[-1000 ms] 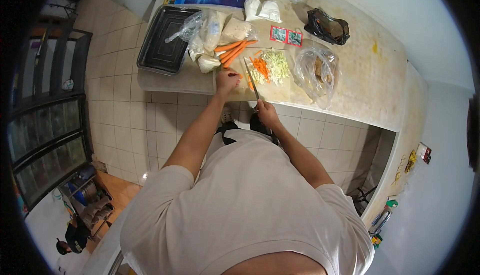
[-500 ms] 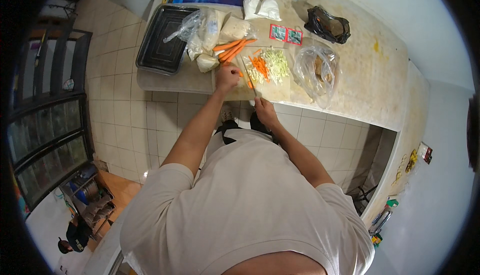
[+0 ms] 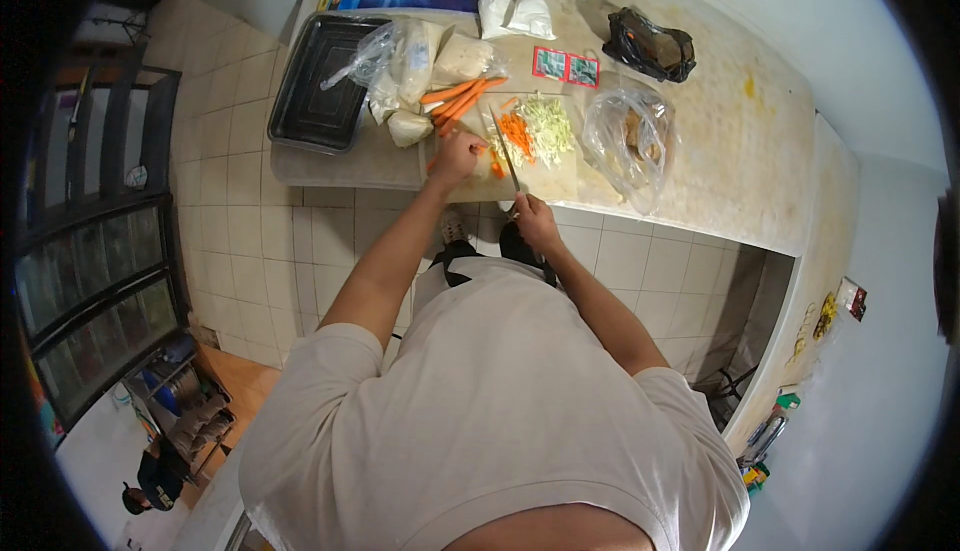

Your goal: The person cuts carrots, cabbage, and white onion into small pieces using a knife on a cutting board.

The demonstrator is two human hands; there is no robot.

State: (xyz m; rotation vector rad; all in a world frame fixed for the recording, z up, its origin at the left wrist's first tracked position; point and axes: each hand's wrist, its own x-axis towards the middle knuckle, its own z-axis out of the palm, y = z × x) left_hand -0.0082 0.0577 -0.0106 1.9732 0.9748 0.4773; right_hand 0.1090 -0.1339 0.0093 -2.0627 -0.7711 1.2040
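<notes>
My right hand [image 3: 537, 223] is closed round the handle of a knife [image 3: 509, 154], its blade pointing away from me over the cutting board [image 3: 558, 183]. To its left my left hand [image 3: 459, 158] has curled fingers on a carrot [image 3: 432, 164], mostly hidden under the hand, with orange showing on either side. Small cut carrot pieces [image 3: 497, 169] lie between that hand and the blade. Beyond the knife are a heap of carrot strips [image 3: 516, 135] and a pile of shredded cabbage [image 3: 550, 127]. Several whole carrots [image 3: 462, 101] lie just past my left hand.
A black tray [image 3: 318, 86] sits at the left, beside plastic bags of pale food [image 3: 414, 63]. White packets [image 3: 515, 16], red-edged sachets [image 3: 566, 67] and a black bag [image 3: 650, 46] lie farther back. A clear bag [image 3: 632, 141] stands right of the board. Another person [image 3: 158, 476] is far off, lower left.
The knife blade has shifted slightly right, away from my left hand. More orange shows beside my left hand. The whole view has moved a little.
</notes>
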